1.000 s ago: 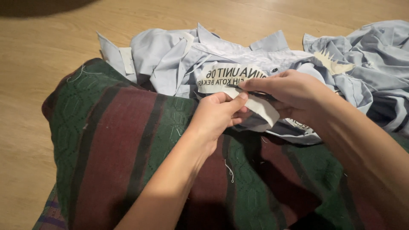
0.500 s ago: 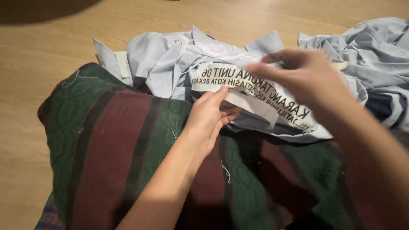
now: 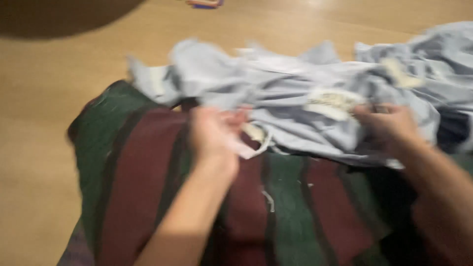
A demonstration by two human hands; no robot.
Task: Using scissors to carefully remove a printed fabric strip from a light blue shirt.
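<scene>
From the head camera, blurred by motion, the left hand sits near the middle of the striped green and maroon quilt, fingers curled around a pale cloth strip that trails from the near edge of the light blue fabric heap. The right hand lies at the heap's right side, pressed into the folds just below a cream sewn-on label; whether it pinches the cloth or only rests on it I cannot tell, since the blur hides the fingers. The heap lies across the quilt's far edge, spilling onto the wooden floor. The likely trouble: the thin strip could slip from the left fingers if the heap shifts, and loose folds dragging sideways could bury the label or slide off the quilt onto the floor.
</scene>
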